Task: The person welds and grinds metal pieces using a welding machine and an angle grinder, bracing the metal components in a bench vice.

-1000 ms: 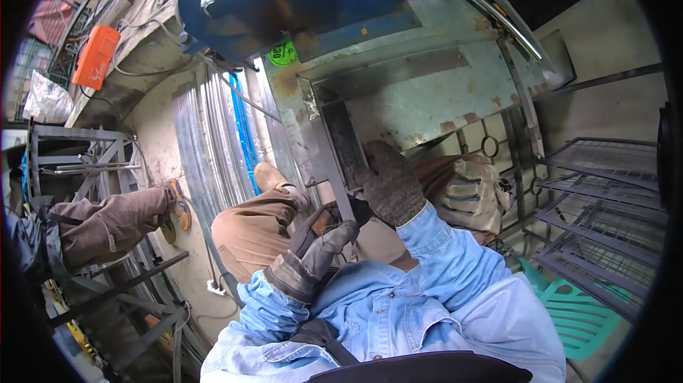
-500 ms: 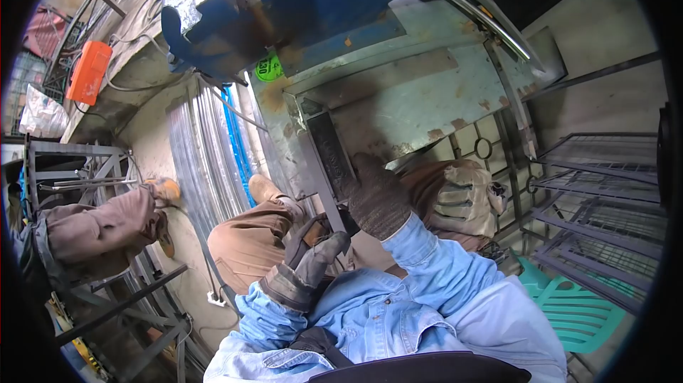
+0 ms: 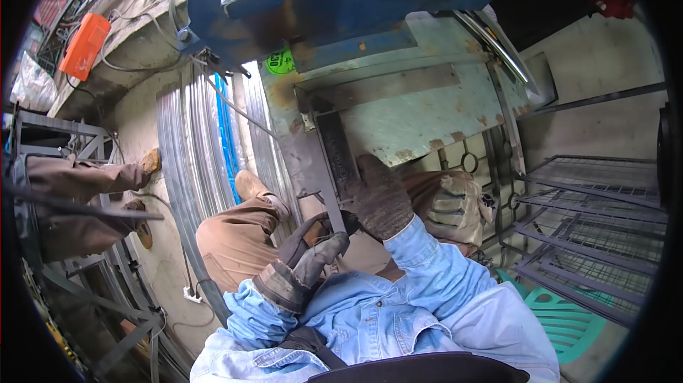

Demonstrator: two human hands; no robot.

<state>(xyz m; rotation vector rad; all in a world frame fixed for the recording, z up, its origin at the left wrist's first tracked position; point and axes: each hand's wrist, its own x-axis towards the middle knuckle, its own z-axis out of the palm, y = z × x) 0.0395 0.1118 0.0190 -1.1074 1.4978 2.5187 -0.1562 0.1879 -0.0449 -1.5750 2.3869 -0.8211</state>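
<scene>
My left hand [image 3: 313, 262], in a dark grey glove, is closed round the lower end of a flat metal bar [image 3: 333, 206]. The bar runs up toward the frame of a pale green metal machine [image 3: 398, 123]. My right hand [image 3: 380, 198], in a dark knitted glove, lies at the right side of the bar, beside a dark plate [image 3: 336, 145]. Its fingertips are dark against the shadow, and what they touch is hidden. Above the machine is a heavy blue metal block [image 3: 341, 20].
At the left are a person's legs [image 3: 85, 177], an orange box [image 3: 85, 46] and metal frames. Long metal profiles [image 3: 186, 145] lie on the floor. Dark wire racks [image 3: 583, 205] and a green plastic chair [image 3: 565, 315] stand at the right. Another glove [image 3: 459, 209] shows near the right knee.
The camera view has shifted slightly. The person at the left has moved toward the left edge, and a blurred dark bar now crosses in front of their legs. My hands keep nearly the same pose.
</scene>
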